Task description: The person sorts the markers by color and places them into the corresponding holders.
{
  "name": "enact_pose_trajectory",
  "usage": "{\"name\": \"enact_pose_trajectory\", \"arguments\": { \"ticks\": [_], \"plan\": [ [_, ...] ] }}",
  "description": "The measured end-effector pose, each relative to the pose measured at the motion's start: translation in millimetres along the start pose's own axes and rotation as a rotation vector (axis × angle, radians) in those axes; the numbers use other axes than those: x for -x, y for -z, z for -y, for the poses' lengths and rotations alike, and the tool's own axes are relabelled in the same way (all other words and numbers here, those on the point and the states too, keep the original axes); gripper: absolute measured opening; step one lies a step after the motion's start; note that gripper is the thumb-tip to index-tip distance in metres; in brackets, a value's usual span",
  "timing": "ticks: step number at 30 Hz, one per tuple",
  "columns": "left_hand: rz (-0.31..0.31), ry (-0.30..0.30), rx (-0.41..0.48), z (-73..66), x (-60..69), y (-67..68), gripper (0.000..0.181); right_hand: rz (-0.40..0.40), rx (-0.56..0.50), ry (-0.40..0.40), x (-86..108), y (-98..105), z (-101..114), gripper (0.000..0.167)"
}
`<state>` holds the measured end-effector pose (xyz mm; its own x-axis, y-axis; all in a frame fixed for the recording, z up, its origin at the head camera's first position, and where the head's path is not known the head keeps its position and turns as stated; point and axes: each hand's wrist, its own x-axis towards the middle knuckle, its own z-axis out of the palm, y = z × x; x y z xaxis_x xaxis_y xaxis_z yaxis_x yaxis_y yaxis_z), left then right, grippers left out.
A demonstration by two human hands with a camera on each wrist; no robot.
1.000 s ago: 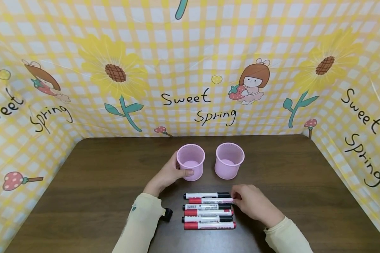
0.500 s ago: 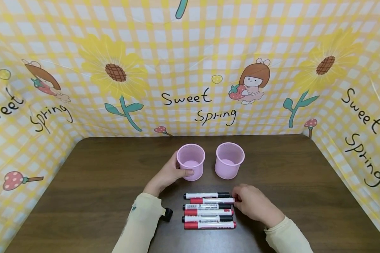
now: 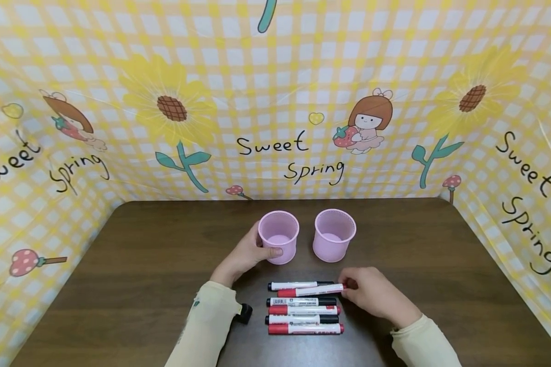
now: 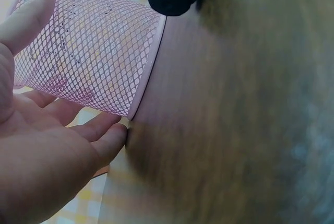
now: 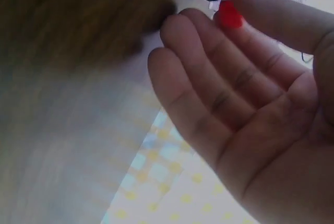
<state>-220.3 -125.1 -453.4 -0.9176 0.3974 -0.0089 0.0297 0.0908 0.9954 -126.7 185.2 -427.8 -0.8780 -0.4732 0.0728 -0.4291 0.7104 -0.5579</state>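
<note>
My left hand (image 3: 242,256) holds the left pink mesh pen holder (image 3: 289,254), thumb on its near side; the left wrist view shows its fingers along the mesh wall (image 4: 94,46). My right hand (image 3: 372,291) pinches the right end of a red-capped marker (image 3: 319,290), which lies slightly slanted in a row of markers. In the right wrist view, the red end (image 5: 229,15) sits between thumb and fingers. Just beyond it lies a black marker (image 3: 294,286). Nearer are other black and red markers (image 3: 303,310), lying parallel.
A second pink pen holder (image 3: 331,250) stands upright to the right of the held one. Behind the brown wooden table (image 3: 119,285) and at its sides hangs a yellow checked cloth (image 3: 266,76). A small black object (image 3: 244,313) is at the left sleeve.
My right hand has drawn the red-capped marker slightly right and raised its right end, so it now slants. The left hand stays on the pen holder. The head view has shifted a little.
</note>
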Motion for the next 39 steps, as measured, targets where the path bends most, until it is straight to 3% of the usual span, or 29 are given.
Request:
{"name": "enact_pose_trajectory", "arguments": {
  "ticks": [7,15,29,35,39],
  "plan": [
    [-0.004,0.002,-0.004,0.7,-0.6,0.4,0.086,0.027,-0.210,0.007,1.9,12.2,-4.2,0.013],
    [-0.051,0.001,-0.059,2.2,-0.1,-0.1,0.085,-0.074,-0.429,0.038,1.4,17.5,1.5,0.017],
    [-0.013,0.010,-0.047,-0.6,-1.0,-1.4,0.084,-0.268,-0.807,0.278,-3.9,16.0,14.5,0.022],
    [-0.018,-0.008,-0.048,1.1,-0.4,-0.6,0.083,-0.271,-1.017,0.298,-7.7,13.1,18.5,0.030],
    [-0.023,-0.010,-0.049,3.4,0.1,0.0,0.083,-0.234,-1.063,0.284,-9.7,9.5,20.2,0.034]
  ]
}}
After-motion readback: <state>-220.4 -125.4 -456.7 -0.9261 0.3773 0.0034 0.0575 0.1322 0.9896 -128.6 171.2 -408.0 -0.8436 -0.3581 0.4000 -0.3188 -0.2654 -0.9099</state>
